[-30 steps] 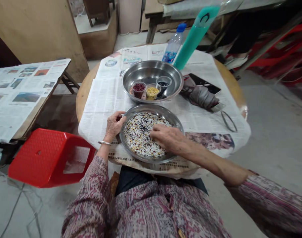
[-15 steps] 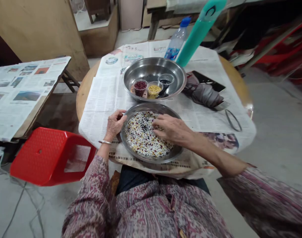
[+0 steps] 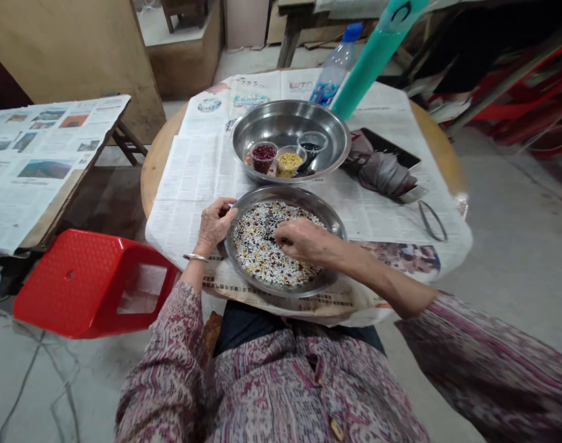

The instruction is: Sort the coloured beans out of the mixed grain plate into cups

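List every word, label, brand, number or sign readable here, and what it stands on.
No text reads with certainty.
Round table's newspaper: printed characters, too small and blurred.
Side table's newspaper: print too small.
Bottle: blue label, blurred.
Green object: dark curved mark, no legible word.

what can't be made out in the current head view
Head view: what, if anything, the right hand pinches among the grains; its curled fingers hide it.
Head view: base of the bottle, hidden by the steel basin.
Head view: top of the tall teal object, cut off by the upper edge.
Head view: fine print on the newspaper, too small to read.
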A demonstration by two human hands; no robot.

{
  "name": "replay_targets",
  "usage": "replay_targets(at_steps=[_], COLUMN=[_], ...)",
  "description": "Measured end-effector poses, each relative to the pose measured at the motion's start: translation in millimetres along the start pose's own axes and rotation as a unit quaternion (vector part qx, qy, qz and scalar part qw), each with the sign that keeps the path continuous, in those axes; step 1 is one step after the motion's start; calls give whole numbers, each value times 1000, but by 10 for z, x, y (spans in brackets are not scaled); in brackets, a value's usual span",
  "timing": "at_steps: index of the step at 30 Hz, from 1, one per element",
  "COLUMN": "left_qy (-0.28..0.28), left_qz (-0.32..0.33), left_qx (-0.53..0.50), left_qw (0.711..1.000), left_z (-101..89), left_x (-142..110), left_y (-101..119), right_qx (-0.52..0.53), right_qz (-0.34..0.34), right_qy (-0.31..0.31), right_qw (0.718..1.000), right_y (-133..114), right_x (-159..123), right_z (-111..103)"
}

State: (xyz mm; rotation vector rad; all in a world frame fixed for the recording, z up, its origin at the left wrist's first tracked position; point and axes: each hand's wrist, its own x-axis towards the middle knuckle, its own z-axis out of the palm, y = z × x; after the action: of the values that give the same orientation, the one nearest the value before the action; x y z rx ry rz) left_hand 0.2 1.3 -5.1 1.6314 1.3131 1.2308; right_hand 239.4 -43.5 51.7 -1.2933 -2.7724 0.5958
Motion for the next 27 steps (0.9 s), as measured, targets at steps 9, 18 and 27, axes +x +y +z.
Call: replay_targets(at_steps=[9,18,27], left_qy=[0,-5,-6], left_qz=[-1,-4,-1], left_qx=[4,1,10], left_qw=[1000,1000,1000], left_z=[1,-10,-19], left_x=[2,-4,-5], left_y=[-4,30,27], right_qx=[-28,-47,-48], right_qz=[-28,-3,-52], right_qy=[18,128,38], right_qw=[999,991,997], right_y=[191,69,-90], right_x=[-562,-199,127], right_z=[175,89,162])
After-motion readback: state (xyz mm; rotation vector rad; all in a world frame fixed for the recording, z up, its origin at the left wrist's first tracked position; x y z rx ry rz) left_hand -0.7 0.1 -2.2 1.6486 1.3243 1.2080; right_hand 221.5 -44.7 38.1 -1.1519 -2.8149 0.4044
